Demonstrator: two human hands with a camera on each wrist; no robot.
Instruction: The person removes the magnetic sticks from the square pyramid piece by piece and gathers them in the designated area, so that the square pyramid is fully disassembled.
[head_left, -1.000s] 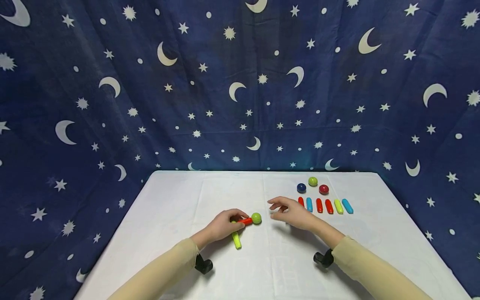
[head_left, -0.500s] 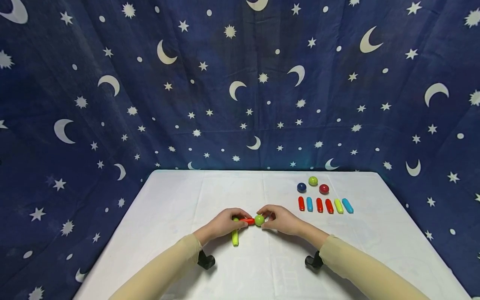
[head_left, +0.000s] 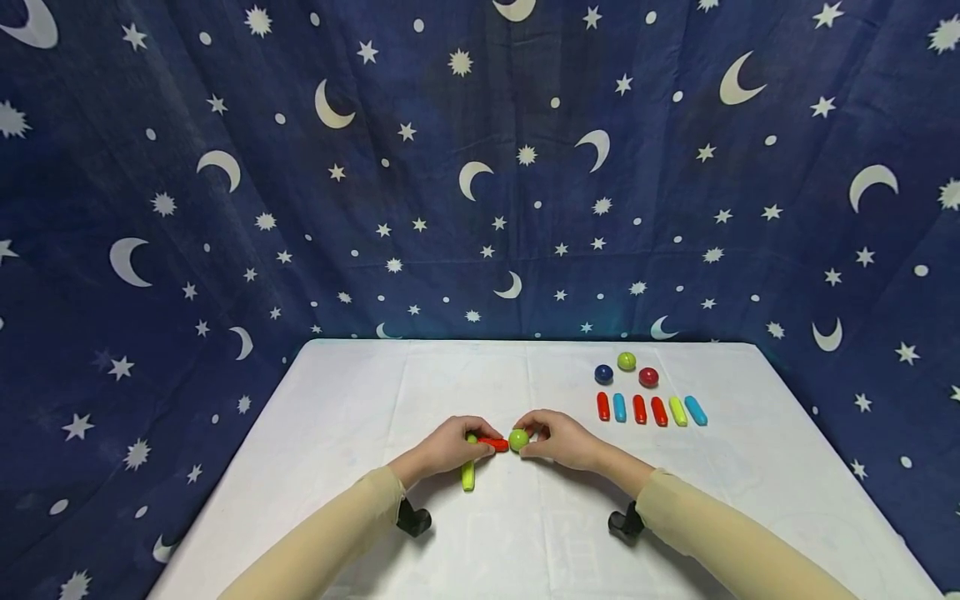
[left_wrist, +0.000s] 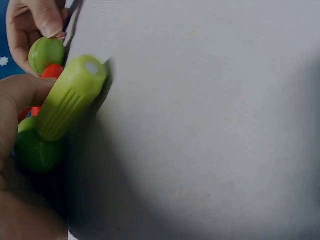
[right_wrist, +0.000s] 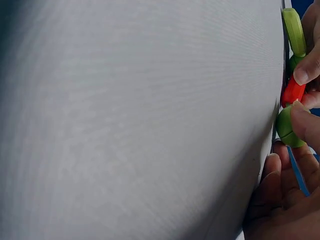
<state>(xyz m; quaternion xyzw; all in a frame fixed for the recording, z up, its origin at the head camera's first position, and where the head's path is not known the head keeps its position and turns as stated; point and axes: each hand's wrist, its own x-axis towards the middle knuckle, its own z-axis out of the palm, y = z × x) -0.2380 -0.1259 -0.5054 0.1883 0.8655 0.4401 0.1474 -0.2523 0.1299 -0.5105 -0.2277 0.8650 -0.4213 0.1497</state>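
Note:
In the head view my left hand (head_left: 455,444) pinches a red stick (head_left: 495,445) between thumb and fingers. Opposite it, my right hand (head_left: 562,440) pinches a light green ball (head_left: 519,440) at the stick's right end; whether ball and stick touch I cannot tell. From under the left fingers a yellow-green stick (head_left: 468,475) points toward me. In the left wrist view this grooved yellow-green stick (left_wrist: 72,97) meets another green ball (left_wrist: 37,152), partly hidden by the left hand. The right wrist view has the red stick (right_wrist: 294,91) running to the ball (right_wrist: 287,127) under my right thumb.
On the white tabletop (head_left: 360,392), at right, lies a row of several red, blue and yellow sticks (head_left: 658,412). Behind them sit a dark blue ball (head_left: 603,374), a green ball (head_left: 627,361) and a red ball (head_left: 648,377). A starry blue curtain (head_left: 420,250) surrounds the table.
My right hand has come left from beside the stick row and taken hold of the green ball at the red stick's end. The left hand keeps its grip; the yellow-green stick has swung slightly.

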